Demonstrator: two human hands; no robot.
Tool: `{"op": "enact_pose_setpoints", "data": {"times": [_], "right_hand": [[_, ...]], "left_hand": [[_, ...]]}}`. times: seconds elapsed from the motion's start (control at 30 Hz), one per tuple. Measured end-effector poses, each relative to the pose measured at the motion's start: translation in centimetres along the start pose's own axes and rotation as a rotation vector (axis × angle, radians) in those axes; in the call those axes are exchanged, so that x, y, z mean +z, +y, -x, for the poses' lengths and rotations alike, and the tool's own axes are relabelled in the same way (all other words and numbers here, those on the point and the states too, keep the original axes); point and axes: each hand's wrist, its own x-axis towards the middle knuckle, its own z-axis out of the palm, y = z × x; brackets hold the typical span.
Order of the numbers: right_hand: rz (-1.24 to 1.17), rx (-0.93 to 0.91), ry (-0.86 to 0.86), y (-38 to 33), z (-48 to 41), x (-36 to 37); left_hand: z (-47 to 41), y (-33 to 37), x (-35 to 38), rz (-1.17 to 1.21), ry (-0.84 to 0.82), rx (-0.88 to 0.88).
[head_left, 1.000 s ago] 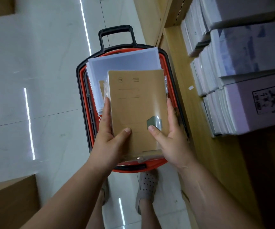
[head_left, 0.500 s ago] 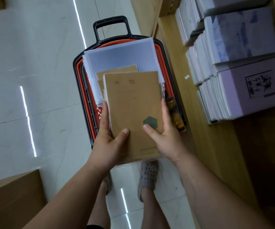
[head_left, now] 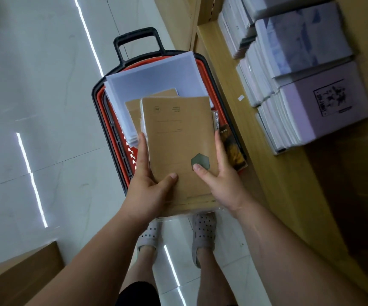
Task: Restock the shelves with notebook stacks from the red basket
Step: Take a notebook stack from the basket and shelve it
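A wrapped stack of brown kraft notebooks [head_left: 176, 138] is held above the red basket [head_left: 100, 100]. My left hand [head_left: 149, 182] grips its left edge and my right hand [head_left: 218, 180] grips its right edge, thumbs on the cover. Below it in the basket lie another brown notebook stack [head_left: 132, 111], a white wrapped stack [head_left: 154, 78] and a dark orange-printed item [head_left: 233, 151]. The basket's black handle [head_left: 137, 38] points away from me. The wooden shelf [head_left: 222, 69] runs along the right.
Wrapped stacks of white and lilac notebooks [head_left: 300, 85] fill the shelf at upper right. A small white tag [head_left: 241, 97] lies on the shelf board. My feet in grey clogs [head_left: 202, 226] stand on the glossy tiled floor. A wooden unit [head_left: 17, 274] is at lower left.
Both hands have lifted the brown stack up and toward me out of the basket, uncovering a second brown stack beneath. The view has shifted slightly.
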Motion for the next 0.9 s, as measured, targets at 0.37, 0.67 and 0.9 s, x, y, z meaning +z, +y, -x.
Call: {"op": "enact_pose_setpoints", "data": {"times": [0.37, 0.67, 0.9], "right_hand": [[-0.172, 0.025, 0.169, 1.7, 3.6, 4.8], [-0.196, -0.104, 0.229, 0.2, 0.6, 6.5], [-0.19, -0.18, 0.217, -2.5, 0.3, 6.3]], "left_hand": [[0.2, 0.5, -3.9, -0.082, -0.163, -0.092], [-1.8, 1.7, -5.4, -0.129, -0.131, 0.002], [-1.0, 4.3, -6.3, -0.11, -0.118, 0.092]]}}
